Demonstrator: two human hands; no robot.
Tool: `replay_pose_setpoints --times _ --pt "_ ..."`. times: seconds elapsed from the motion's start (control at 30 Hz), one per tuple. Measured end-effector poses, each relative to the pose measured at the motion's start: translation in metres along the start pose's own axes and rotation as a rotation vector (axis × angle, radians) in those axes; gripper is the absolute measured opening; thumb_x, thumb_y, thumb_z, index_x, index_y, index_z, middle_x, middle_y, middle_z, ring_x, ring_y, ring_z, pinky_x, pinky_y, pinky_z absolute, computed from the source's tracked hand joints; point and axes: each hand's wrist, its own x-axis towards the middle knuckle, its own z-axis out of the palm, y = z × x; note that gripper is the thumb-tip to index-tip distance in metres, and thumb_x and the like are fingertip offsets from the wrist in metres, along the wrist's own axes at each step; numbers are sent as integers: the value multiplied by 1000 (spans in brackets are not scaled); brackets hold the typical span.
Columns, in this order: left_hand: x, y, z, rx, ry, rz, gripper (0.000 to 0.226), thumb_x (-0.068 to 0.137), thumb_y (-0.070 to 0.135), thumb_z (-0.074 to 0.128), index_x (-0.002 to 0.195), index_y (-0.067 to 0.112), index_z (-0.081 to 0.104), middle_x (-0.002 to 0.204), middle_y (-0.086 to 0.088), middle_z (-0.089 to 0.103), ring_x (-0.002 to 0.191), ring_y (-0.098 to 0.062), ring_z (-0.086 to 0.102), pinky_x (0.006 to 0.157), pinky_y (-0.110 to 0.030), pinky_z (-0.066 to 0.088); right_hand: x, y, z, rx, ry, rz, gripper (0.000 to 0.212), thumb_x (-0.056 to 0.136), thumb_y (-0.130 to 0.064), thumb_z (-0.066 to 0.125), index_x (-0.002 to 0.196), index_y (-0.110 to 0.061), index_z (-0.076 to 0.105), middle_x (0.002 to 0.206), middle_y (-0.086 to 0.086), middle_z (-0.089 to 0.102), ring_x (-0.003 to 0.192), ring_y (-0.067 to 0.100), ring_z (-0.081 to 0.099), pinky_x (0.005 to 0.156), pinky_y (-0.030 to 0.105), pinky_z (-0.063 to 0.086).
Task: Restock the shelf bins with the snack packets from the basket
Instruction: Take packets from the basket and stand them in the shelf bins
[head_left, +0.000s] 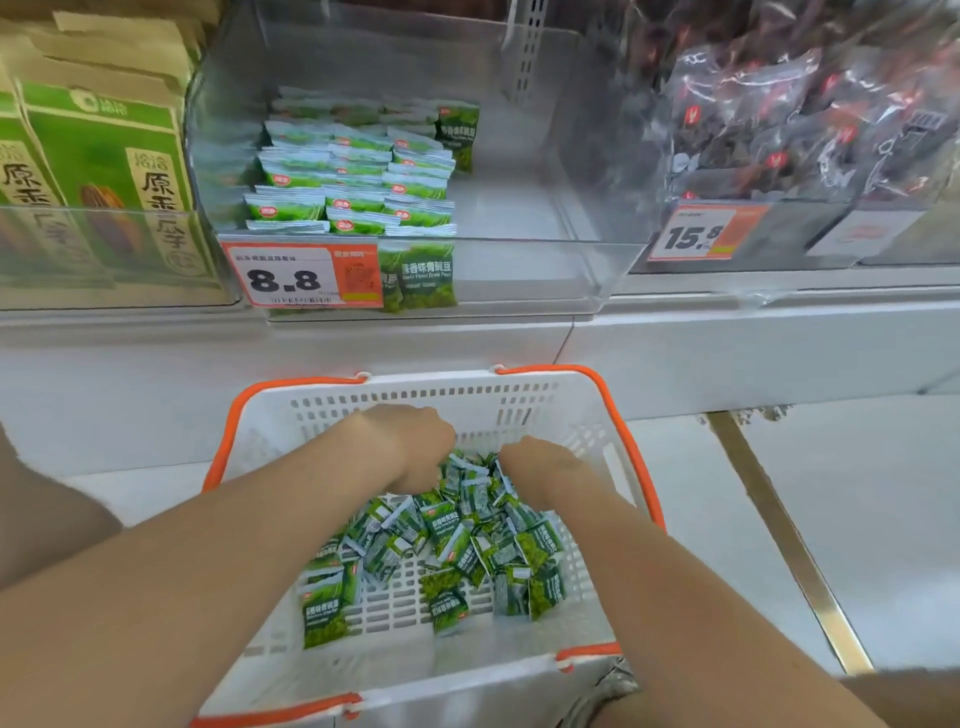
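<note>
Both bare forearms reach forward and down, the left hand (415, 441) just beside the right hand (540, 470), knuckles up, fingers curled under, tips hidden.

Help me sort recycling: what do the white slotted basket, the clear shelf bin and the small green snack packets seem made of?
White slotted basket: rigid moulded plastic, matte, judging by its even slots; orange handles look plastic. Clear shelf bin: glossy transparent plastic, probably acrylic; it shows reflections. Small green snack packets: thin printed film, slightly shiny, with sealed edges.
</note>
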Motion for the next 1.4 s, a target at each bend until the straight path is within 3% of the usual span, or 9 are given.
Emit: replay_pose_setpoints --times 0.37,0.5,0.63,0.77,0.97,1.1,1.2,1.3,1.4 --pt "37 -14 1 -17 -3 63 20 101 16 46 95 11 64 88 -5 60 72 -22 59 59 -36 47 38 10 63 -30 66 130 75 87 -9 75 150 -19 36 147 11 51 139 36 46 113 50 39" --pt "43 -25 2 -46 -6 65 23 103 17 46 110 16 68 105 -6 63 93 -30 66 80 -45 59 35 3 59 102 96 184 50 89 -29 69 134 -17 51 129 8 64 128 33 55 109 44 39" --pt "33 -34 -1 -82 4 13 31 101 4 50 122 19 67 118 -9 59 99 -33 65 87 -48 57 21 -9 24 812 208 136 18 99 -17 53 111 -10 65 81 8 67 71 21 60 64 31 45" --pt "17 -44 -3 -296 124 -85 27 110 22 47 130 11 61 129 -16 62 115 -34 60 96 -46 52 -8 -27 -27 1146 376 44 29 103 -5 39 101 10 64 81 20 57 69 21 49 65 31 45" --pt "-24 -40 -9 -1062 256 -104 31 113 28 41 115 6 62 101 -12 71 74 -28 78 65 -38 64 -43 -60 -63 1428 402 -78 38 90 -28 37 99 -1 62 91 41 58 73 49 61 71 61 57" --pt "-46 -38 -11 -1009 419 -117 32 113 26 40 103 8 64 99 -12 70 65 -24 77 59 -40 60 -70 -63 -73 1446 375 -198 22 104 -19 54 98 -9 72 81 12 75 72 22 72 58 34 56" --pt "-59 -40 -12 -861 532 -98 34 113 28 42 93 11 64 91 -6 71 58 -17 74 55 -31 52 -80 -56 -74 1424 345 -281 6 92 -27 81 88 -28 76 66 7 68 64 11 63 65 44 64" --pt "-68 -41 -13 -748 599 -115 37 112 31 44 85 15 63 83 -2 70 53 -13 71 56 -31 50 -76 -51 -72 1421 342 -238 80 65 -58 94 128 -17 68 102 31 72 89 30 73 81 68 58" --pt "-77 -41 -17 -627 683 -129 37 112 35 42 83 21 61 78 2 70 52 -12 69 61 -39 57 -87 -54 -82 1422 401 -209 69 67 -52 95 118 -15 66 93 21 76 94 22 75 91 51 61"
